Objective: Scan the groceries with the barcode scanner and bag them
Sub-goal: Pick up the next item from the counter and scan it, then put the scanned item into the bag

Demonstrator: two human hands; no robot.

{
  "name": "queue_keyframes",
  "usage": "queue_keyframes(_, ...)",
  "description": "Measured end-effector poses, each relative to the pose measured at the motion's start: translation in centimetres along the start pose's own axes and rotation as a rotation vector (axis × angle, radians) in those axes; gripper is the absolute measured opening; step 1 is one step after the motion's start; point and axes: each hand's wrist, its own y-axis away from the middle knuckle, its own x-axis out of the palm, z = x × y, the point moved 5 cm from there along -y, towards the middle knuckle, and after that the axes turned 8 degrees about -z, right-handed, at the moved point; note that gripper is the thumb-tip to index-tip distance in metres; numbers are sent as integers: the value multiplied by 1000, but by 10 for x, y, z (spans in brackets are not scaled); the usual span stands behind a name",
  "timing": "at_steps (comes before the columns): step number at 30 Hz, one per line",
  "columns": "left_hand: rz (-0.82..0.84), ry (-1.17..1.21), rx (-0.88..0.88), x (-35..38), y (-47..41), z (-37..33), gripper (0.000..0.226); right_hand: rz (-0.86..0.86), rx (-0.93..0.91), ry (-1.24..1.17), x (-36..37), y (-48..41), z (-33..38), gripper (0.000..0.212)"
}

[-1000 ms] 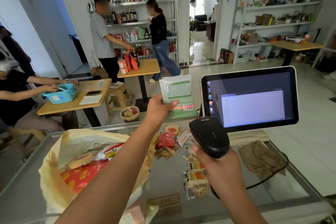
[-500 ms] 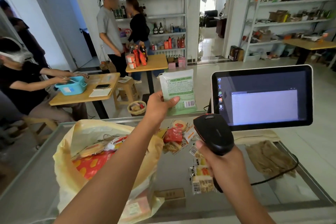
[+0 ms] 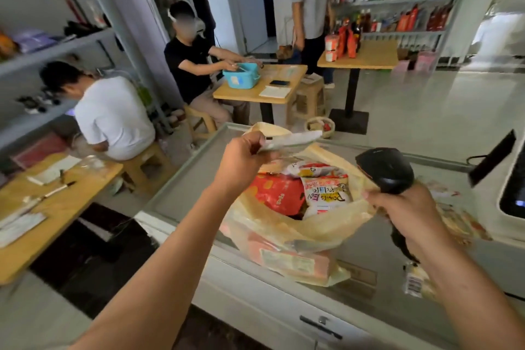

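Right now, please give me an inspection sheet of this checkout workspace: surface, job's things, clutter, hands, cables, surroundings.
Surface: glass counter top, bare at its left part.
Job's things: yellow plastic bag open on the counter, holding snack packets; white-green packet held above the bag's mouth; barcode scanner; screen at the right edge.
Clutter: loose packets on the counter near the right arm, blurred.
Hands: left hand grips the white-green packet; right hand grips the scanner and touches the bag's rim.
Cables: dark cable behind the screen.
Surroundings: shelves, wooden tables, several people.
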Motion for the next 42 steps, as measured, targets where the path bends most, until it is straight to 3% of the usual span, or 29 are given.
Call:
queue_keyframes(2,-76,-156,65,3,9,9,13,-89,28,-76,-4,-6,4,21)
queue_keyframes(4,-91,-166,54,9,17,12,26,-169,50,-174,-10,-12,6,21)
queue_keyframes(8,397,-382,-4,41,28,33,45,-167,63,-213,-14,-17,9,28)
queue_keyframes(10,357,-351,-97,37,22,35,46,-150,79,-192,-14,-15,9,26)
queue_keyframes(13,122,-244,-121,36,6,26,32,-121,62,-184,-11,-12,8,21)
queue_keyframes(14,156,-279,-107,44,4,26,32,-115,57,-177,-10,-12,8,19)
queue_keyframes(18,684,-709,27,85,23,51,54,-114,58,-165,-9,-13,9,13)
queue_keyframes(26,818,-894,28,63,24,53,55,-88,24,-141,-9,-15,10,6)
queue_keyframes(31,677,-775,103,66,17,15,47,-77,16,-128,-9,-12,10,5)
queue_keyframes(33,819,-745,93,68,22,14,64,-66,23,-131,-9,-13,10,7)
queue_keyframes(36,1037,-926,-17,60,29,27,89,-50,18,-105,-8,-15,10,7)
queue_keyframes(39,1058,-944,-99,49,25,22,101,-39,5,-88,-6,-14,10,8)
queue_keyframes(42,999,-730,-15,50,21,-13,108,-41,2,-106,-6,-13,9,9)
